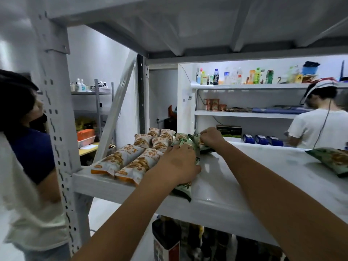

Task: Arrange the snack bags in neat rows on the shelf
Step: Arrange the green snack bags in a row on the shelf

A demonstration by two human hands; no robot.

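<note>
Several orange-and-white snack bags (120,160) lie in two rows at the left of the white shelf (235,178). To their right runs a row of green snack bags. My left hand (177,164) lies flat on the near green bag (184,189), whose end sticks out over the shelf's front edge. My right hand (211,137) pinches the far green bag (202,147) near the back of the shelf. One more green bag (333,160) lies alone at the far right.
A person in a blue top stands close at the left by the shelf's upright post (54,102). Another person (318,125) in a white shirt works at the far shelves with bottles. Boxes and bottles (167,242) fill the level below.
</note>
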